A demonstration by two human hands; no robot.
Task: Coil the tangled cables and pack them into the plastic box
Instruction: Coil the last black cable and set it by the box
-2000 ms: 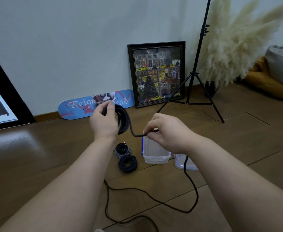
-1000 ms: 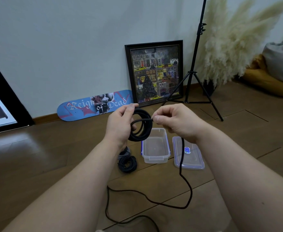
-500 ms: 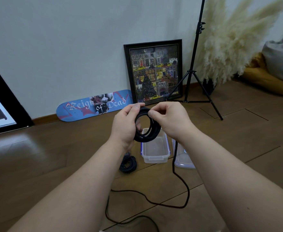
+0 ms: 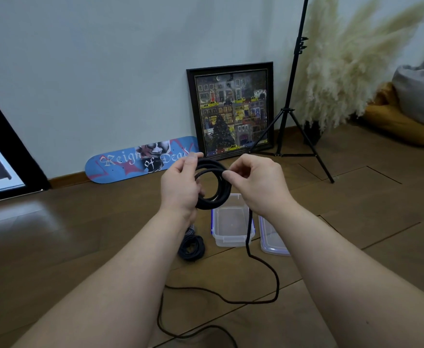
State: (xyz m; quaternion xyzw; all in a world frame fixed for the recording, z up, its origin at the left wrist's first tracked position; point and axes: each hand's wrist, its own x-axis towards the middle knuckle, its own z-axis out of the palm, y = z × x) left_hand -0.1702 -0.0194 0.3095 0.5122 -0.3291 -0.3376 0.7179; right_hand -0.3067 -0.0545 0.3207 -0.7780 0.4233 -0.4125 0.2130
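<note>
Your left hand [image 4: 180, 187] grips the round black cable coil [image 4: 213, 183] in mid-frame; your right hand [image 4: 256, 182] pinches its loose strand. Loosen either hand, and the loops could spring apart.

The mouth of the plastic box [image 4: 231, 223] on the floor [image 4: 356, 209] is partly crossed by the slack of the black cable [image 4: 250, 229], which hangs down its right side from the coil held above it by both hands. The box is flanked closely by its lid [image 4: 271, 238] on the right and by a small coiled cable [image 4: 191, 247] on the left. Nearer floor is crossed by loose cable loops. Open boards are seen to the right, bounded behind by tripod legs [image 4: 304, 154] and a framed picture [image 4: 232, 109].
</note>
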